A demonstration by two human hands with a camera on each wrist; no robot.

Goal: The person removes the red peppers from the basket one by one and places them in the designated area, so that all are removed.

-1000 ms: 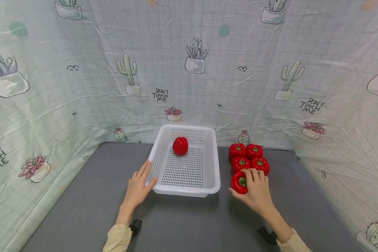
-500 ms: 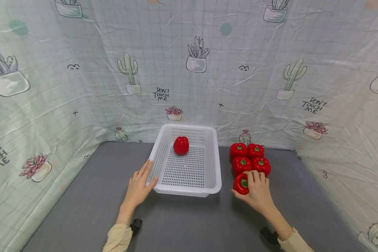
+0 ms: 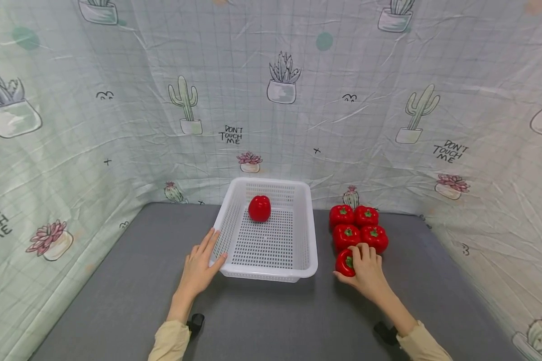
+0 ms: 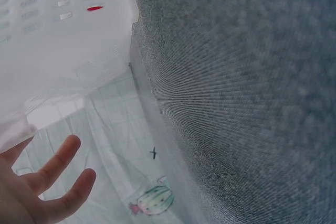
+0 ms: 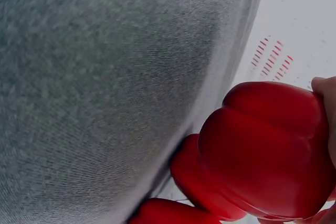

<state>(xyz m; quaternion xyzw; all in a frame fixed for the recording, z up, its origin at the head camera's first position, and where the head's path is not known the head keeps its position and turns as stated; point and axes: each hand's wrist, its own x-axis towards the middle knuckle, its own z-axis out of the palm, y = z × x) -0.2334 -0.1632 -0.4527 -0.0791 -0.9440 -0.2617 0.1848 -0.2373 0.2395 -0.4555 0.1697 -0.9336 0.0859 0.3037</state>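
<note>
My right hand [image 3: 367,271] grips a red bell pepper [image 3: 345,262] from above, its thumb on the near left side and its fingers over the far right. In the right wrist view that bell pepper [image 5: 268,150] fills the lower right, with a fingertip at its edge. Behind it, several more red bell peppers [image 3: 346,235] stand in two rows, stems up. My left hand [image 3: 198,268] rests on the left rim of a white plastic basket [image 3: 308,230], its fingers spread and fairly straight. Inside the basket, toward the back, lies one red bell pepper [image 3: 259,208].
A grey tabletop [image 3: 271,321] lies under everything. Behind and at both sides hangs a pale curtain [image 3: 316,115] printed with cacti. A gap of bare table separates the basket from the peppers on the right.
My right hand and the pepper it grips have shifted slightly to the right. The left hand and the basket hold their place; the head view has moved a little.
</note>
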